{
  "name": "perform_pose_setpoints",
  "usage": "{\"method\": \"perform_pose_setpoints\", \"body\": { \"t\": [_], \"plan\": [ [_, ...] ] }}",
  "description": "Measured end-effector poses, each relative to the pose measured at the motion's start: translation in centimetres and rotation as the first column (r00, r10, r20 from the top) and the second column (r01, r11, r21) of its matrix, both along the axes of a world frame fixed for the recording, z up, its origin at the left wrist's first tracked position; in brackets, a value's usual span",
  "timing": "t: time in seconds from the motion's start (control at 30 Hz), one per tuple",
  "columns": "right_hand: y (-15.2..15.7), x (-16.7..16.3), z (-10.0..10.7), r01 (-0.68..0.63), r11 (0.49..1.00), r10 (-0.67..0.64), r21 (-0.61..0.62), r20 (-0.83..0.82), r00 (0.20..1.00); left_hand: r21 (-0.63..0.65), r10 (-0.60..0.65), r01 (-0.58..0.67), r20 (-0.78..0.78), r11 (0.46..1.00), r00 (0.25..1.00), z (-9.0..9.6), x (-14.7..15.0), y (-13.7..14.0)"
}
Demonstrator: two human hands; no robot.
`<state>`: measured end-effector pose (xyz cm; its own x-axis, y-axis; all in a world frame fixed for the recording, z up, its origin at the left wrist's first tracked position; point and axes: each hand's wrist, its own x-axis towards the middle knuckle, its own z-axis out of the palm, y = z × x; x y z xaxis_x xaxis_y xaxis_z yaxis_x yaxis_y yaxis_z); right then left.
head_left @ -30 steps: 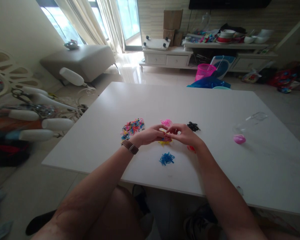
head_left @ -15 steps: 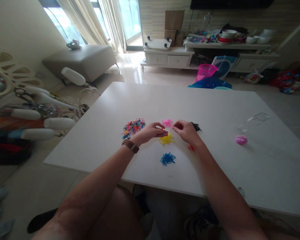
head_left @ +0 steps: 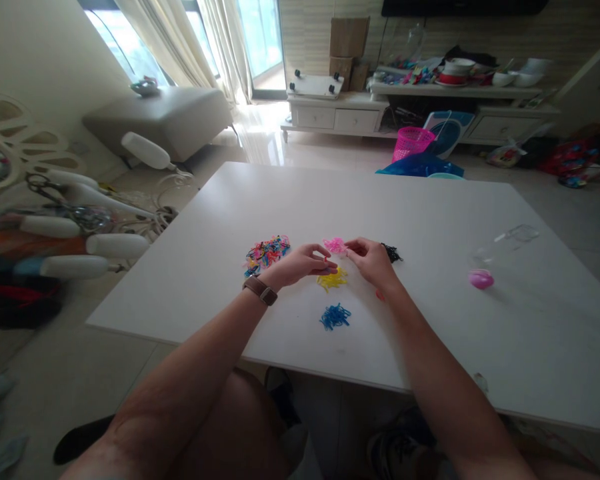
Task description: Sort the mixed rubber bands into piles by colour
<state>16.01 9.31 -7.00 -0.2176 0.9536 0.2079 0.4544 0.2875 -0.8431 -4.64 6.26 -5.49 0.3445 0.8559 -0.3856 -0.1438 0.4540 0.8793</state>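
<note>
My left hand [head_left: 310,261], with a watch on its wrist, hovers over the yellow rubber bands [head_left: 331,280]. Its fingers are curled, and a small red rubber band [head_left: 325,259] shows at them. At the right edge of the pink rubber bands [head_left: 334,245], my right hand [head_left: 369,255] has thumb and forefinger pinched together; whatever is between them is too small to make out. Black rubber bands [head_left: 392,253] lie just beyond that hand. Red ones [head_left: 380,295] are partly hidden by my right wrist. Nearer me is a blue pile [head_left: 335,317], and a mixed-colour pile [head_left: 267,253] lies left.
The white table [head_left: 180,287] carries a purple-pink egg-shaped object [head_left: 481,279] and a clear plastic container [head_left: 513,240] on the right. White padded arms [head_left: 117,245] stand close to its left edge. A pink basket [head_left: 413,142] is beyond the far edge.
My right hand has shifted slightly away from me, its fingertips now against the pink pile. The left hand has stayed nearly in place.
</note>
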Motion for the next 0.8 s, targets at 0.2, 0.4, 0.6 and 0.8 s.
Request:
{"method": "perform_pose_setpoints", "body": {
  "t": [0.2, 0.4, 0.6, 0.8],
  "plan": [
    [-0.6, -0.6, 0.4, -0.386, 0.921, 0.389, 0.050, -0.065, 0.919, 0.055, -0.081, 0.078, 0.045, 0.995, 0.996, -0.2, 0.1, -0.2],
    [-0.6, -0.6, 0.3, -0.386, 0.920, 0.391, 0.068, -0.084, 0.916, 0.070, -0.137, 0.135, 0.030, 0.988, 0.990, -0.2, 0.1, -0.2],
    [-0.6, -0.4, 0.9, -0.187, 0.981, 0.193, 0.060, -0.110, 0.975, 0.072, -0.057, 0.056, 0.012, 0.996, 0.998, -0.3, -0.2, 0.1],
    [-0.1, 0.1, 0.8, -0.032, 0.999, 0.037, 0.026, -0.208, 0.978, 0.091, -0.250, 0.258, -0.087, 0.962, 0.964, 1.0, 0.2, -0.6]
  ]
}}
